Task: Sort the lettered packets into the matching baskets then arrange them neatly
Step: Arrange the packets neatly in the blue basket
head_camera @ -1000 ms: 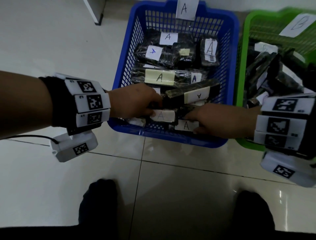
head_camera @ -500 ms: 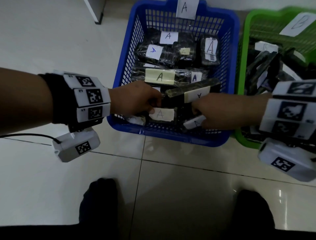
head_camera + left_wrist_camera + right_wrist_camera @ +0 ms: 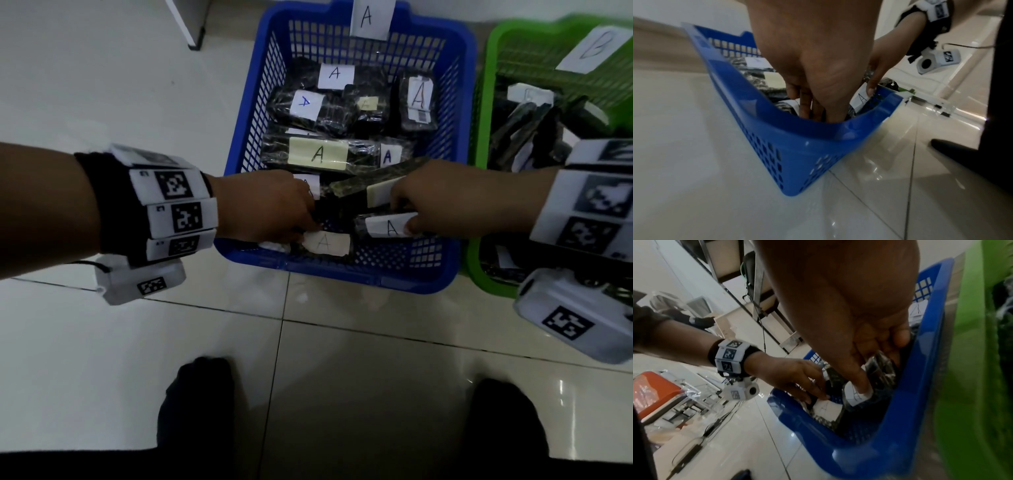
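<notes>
Packet with white "A" label [image 3: 387,226] sits in the blue basket [image 3: 342,274], near the basket's front wall and right of centre. Long axis runs roughly parallel to the front rim, left to right, left end tipped slightly up. It is raised onto its long edge rather than lying flat.

Right hand [image 3: 455,202] is on it: thumb over the label face, fingers curled round the right end, as the right wrist view [image 3: 859,395] confirms. This hand grasps the packet.

Just left of it, a second packet with a cream "A" label [image 3: 325,242] lies flat against the front wall. Left hand [image 3: 263,209] reaches down at that packet's left end, fingers [image 3: 807,104] pointing into the basket's front left corner. Whether they pinch it or only press it: cannot tell, fingertips hidden by the rim.

Judgement: the move ahead turns on the gap between the two packets. The held one needs laying flat, axis kept along the front rim, beside the cream-labelled one. Right hand is the nearer and already has it.

A further packet [image 3: 373,183] lies tilted across the stack behind. Green basket marked "B" [image 3: 479,240] stands just right of the blue one.
</notes>
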{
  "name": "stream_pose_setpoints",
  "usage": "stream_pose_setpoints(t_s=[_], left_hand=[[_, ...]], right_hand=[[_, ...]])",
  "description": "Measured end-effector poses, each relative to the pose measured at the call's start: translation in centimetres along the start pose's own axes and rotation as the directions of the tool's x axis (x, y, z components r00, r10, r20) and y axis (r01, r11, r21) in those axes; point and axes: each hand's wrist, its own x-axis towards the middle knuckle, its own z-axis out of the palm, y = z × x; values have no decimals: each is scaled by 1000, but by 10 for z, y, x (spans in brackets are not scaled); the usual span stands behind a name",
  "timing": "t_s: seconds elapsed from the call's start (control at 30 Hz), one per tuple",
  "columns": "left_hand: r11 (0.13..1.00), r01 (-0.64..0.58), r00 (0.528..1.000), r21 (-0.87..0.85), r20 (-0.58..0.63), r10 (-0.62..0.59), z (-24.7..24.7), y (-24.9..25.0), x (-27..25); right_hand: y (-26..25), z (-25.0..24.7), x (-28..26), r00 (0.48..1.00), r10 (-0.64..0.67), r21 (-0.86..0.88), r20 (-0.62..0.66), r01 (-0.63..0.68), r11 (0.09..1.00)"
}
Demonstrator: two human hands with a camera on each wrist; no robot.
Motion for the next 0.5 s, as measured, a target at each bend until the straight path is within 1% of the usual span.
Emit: stream_pose_setpoints(t_s=[0.03, 0.07, 0.13, 0.17, 0.23, 0.3, 0.33, 0.4, 0.43, 0.5], left_hand=[[998, -11, 999, 58, 35, 9, 1, 0, 2], [995, 3, 995, 104, 96, -13, 3, 0, 4], [993, 47, 979, 110, 195, -68, 7, 0, 7], [994, 72, 973, 82, 215, -88, 9, -1, 9], [991, 133, 972, -31, 198, -124, 15, -5, 12], [957, 208, 969, -205, 175, -173, 13, -9, 11], [933, 226, 970, -279, 151, -190, 7, -12, 9], [903, 236, 971, -360, 119, -207, -4, -18, 4], [888, 253, 967, -383, 140, -215, -6, -21, 5], [875, 292, 948, -386, 239, -211, 0, -25, 5]], right_hand=[[-1, 4, -1, 1000, 5, -3, -11, -5, 1000], [-2, 6, -2, 1000, 7, -11, -20, -7, 1000], [-1, 6, -3, 1000, 6, -30, -8, -6, 1000], [-1, 4, -3, 1000, 6, -38, 16, -5, 999], [-2, -4, -1, 996, 10, -40, 84, -7, 999], [-2, -12, 1, 987, 20, -33, 157, -15, 999], [-1, -17, 2, 981, 27, -25, 193, -23, 999], [2, -25, 3, 972, 41, -16, 233, -38, 999], [3, -27, 3, 972, 44, -21, 229, -40, 999], [6, -30, 2, 980, 38, -35, 198, -32, 999]])
